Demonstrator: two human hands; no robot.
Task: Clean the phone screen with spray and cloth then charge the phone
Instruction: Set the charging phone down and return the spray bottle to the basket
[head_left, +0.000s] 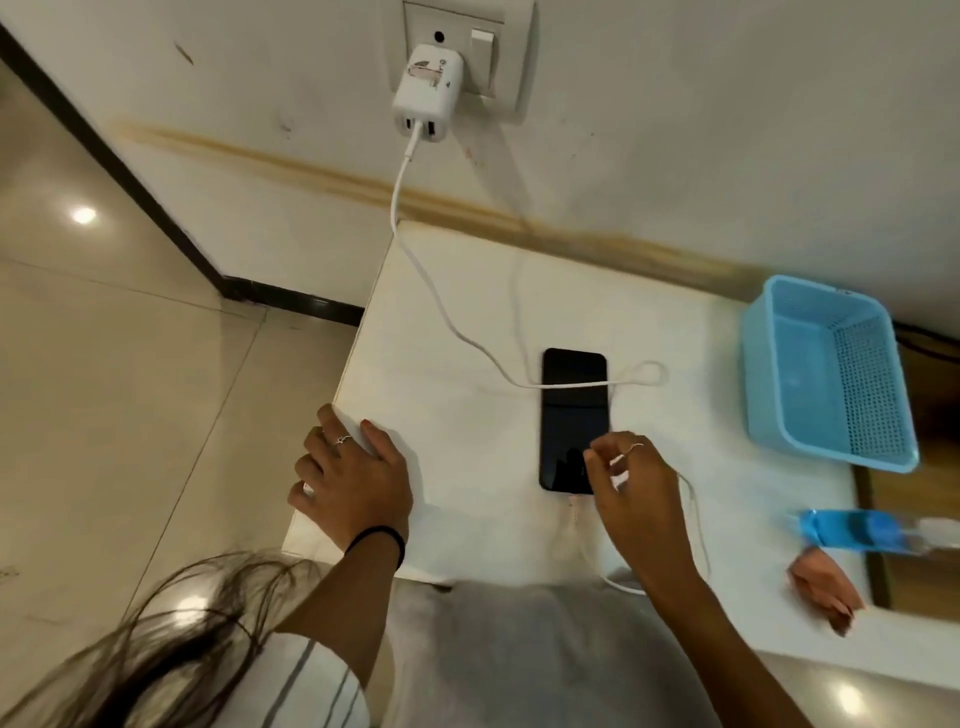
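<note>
Now phone (571, 415) flat on white table (457, 332), cable (415, 260) across screen.
Blue basket (831, 374) empty; right hand (631, 483) pinching cable at phone's near end, left hand (353, 478) spread flat, holding nothing.

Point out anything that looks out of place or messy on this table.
The white charging cable lies straight across the phone screen and loops beside it. The spray bottle lies on its side at the table's right edge, next to the crumpled pink cloth.

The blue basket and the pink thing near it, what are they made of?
Blue basket: looks like hard, slightly shiny plastic, with moulded rows of small holes in its walls. Pink cloth: probably soft fabric, since it lies crumpled in folds, though it is blurred.
</note>
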